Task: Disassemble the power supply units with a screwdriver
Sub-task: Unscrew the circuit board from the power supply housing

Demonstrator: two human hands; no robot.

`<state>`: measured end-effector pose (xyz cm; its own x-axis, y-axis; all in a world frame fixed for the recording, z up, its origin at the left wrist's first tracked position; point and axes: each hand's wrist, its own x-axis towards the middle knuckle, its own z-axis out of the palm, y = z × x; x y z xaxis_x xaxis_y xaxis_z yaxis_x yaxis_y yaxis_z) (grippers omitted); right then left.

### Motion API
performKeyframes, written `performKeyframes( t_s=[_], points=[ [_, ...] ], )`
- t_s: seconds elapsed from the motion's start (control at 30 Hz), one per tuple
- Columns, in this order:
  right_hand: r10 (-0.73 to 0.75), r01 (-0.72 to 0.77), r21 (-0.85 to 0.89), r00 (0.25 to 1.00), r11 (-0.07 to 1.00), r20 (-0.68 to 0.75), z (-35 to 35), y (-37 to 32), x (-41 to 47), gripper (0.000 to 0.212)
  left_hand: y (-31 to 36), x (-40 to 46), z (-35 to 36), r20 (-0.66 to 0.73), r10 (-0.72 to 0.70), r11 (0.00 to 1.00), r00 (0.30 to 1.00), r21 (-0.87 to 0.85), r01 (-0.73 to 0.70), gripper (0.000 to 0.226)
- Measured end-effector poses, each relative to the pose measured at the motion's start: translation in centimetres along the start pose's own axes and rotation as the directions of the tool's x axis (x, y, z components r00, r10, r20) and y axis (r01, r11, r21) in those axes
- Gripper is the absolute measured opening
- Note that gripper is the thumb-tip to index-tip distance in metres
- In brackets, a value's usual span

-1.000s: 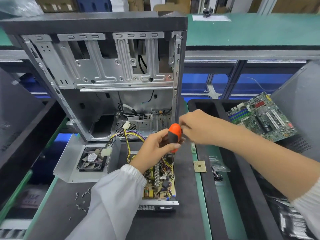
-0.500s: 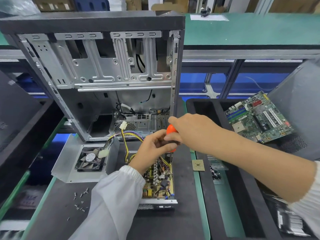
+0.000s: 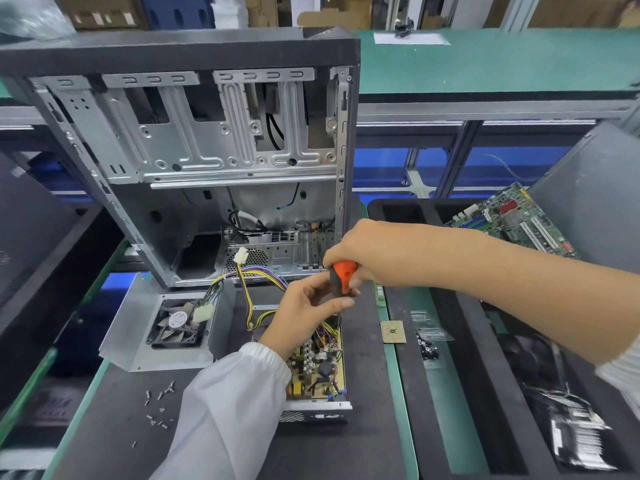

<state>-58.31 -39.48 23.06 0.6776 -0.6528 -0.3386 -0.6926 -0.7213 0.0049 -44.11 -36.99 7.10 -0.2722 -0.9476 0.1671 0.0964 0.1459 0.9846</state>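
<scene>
Both hands were on the screwdriver (image 3: 341, 277) at the middle of the frame: the right hand (image 3: 374, 252) curled down over the top of its orange handle, the left hand (image 3: 304, 311) pinching the dark lower part of the grip between thumb and fingers. The shaft ran down behind the left hand, so I could not tell which screw the tip sat in. Directly beneath lay the opened power supply (image 3: 318, 372), its yellowish circuit board bare in a metal tray, just below centre. Its cover with the fan (image 3: 176, 323) lay to the left, wires (image 3: 252, 275) trailing between them, and loose screws (image 3: 159, 407) were scattered at lower left. Behind stood the stripped computer case (image 3: 194, 161). To do this well, I judged, the driver should stay upright with firm downward pressure, the lower fingers only steadying, so the tip would not slip onto the board.
</scene>
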Motion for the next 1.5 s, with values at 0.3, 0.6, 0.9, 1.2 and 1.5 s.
performKeyframes(
  t_s=[0.3,0.6,0.9,1.2,1.5],
  points=[
    [0.108,-0.136,-0.200,0.984,0.970,-0.143,1.9,-1.6,0.9,0.018,0.0,0.2,0.0,-0.026,-0.004,1.000,1.000,-0.018,0.004,0.033],
    [-0.088,0.087,0.038,0.996,0.996,0.029,0.8,0.2,-0.1,0.027,2.0,0.4,-0.5,0.186,-0.089,0.996,0.979,0.024,0.086,0.025],
    [0.040,-0.078,-0.296,0.990,0.952,-0.132,2.3,-1.1,0.0,0.025,1.3,0.3,-0.4,0.155,-0.085,0.996,0.984,0.002,0.085,0.015],
    [-0.036,0.041,-0.070,0.997,0.997,0.072,0.6,-0.9,-0.4,0.025,1.5,0.3,-1.0,0.240,-0.106,0.992,0.965,-0.045,0.120,0.017],
    [0.067,-0.101,-0.322,0.991,0.941,-0.114,1.5,-2.1,-0.6,0.020,2.0,0.2,-0.5,0.198,-0.120,0.992,0.973,-0.005,0.123,0.029]
  ],
)
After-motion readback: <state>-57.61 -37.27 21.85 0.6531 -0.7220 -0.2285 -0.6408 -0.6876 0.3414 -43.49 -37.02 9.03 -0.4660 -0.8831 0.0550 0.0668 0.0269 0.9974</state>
